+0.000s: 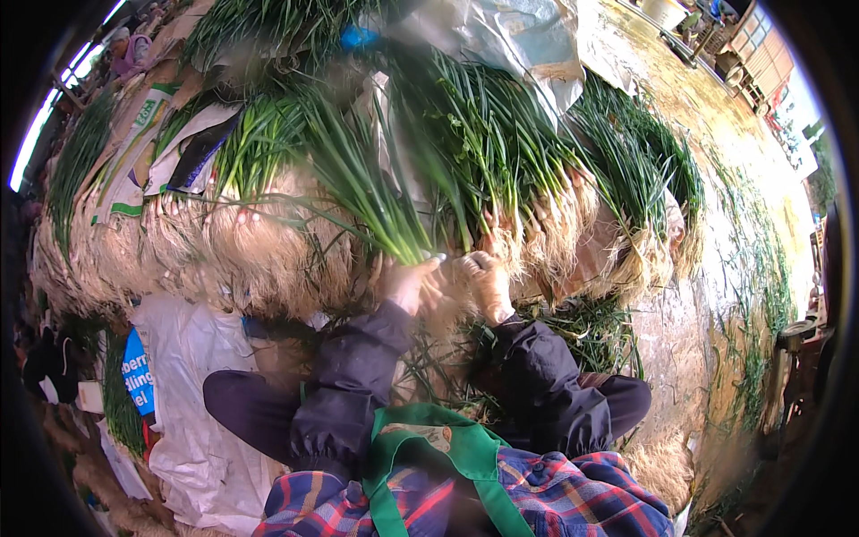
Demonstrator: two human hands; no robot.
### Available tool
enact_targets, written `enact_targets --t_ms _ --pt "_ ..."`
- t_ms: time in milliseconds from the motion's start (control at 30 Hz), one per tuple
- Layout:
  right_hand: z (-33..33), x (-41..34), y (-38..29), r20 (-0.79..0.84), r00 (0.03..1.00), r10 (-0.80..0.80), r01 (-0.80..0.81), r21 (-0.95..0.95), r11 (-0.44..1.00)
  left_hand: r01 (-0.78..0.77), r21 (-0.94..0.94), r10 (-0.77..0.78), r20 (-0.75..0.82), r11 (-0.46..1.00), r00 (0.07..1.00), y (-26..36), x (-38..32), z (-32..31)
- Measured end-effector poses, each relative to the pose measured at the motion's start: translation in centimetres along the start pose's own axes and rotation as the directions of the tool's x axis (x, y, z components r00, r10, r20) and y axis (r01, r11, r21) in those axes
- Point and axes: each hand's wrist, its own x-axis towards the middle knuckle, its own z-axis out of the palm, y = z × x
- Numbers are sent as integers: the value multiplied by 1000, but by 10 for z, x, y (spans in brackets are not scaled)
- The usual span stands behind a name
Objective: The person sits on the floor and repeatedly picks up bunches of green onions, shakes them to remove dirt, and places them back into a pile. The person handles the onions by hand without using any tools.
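Note:
My left hand (406, 285) is closed around the lower stalks of a bunch of green onions (379, 208), whose long leaves point up and away. Pale roots and white bulbs hang out to the right below its thumb. Close by on the right, my right hand (486, 282) has its fingers curled beside a few green stalks and the roots; whether it grips any of them cannot be told. A pile of green onions (500, 134) with long stringy roots lies just beyond the right hand. Another row of rooted onions (262, 144) lies beyond on the left.
White plastic sacks (201, 403) lie at the left of my legs, and a sheet (530, 33) covers leaves at the far side. More onions (631, 168) are heaped on the right. Cut leaves (597, 335) litter the ground. A person (127, 54) is at the far left.

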Motion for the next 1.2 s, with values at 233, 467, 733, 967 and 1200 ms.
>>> enact_targets --t_ms 233,467,733,967,1200 --pt "19 7 -7 -9 998 58 -58 -196 979 85 -210 -83 20 974 996 -8 -79 -34" --pt "84 -3 28 559 813 163 -473 470 745 -47 27 50 -120 999 992 -36 -85 -36" --pt "58 -9 29 427 816 391 -535 301 789 -17 -96 24 69 995 997 3 -116 -58" --pt "-47 -28 -16 -129 989 -67 74 53 996 -63 -308 92 83 949 992 10 -73 -32" --pt "-232 17 -44 -589 808 -14 -77 -129 989 28 -116 -34 -50 993 998 -2 44 31"
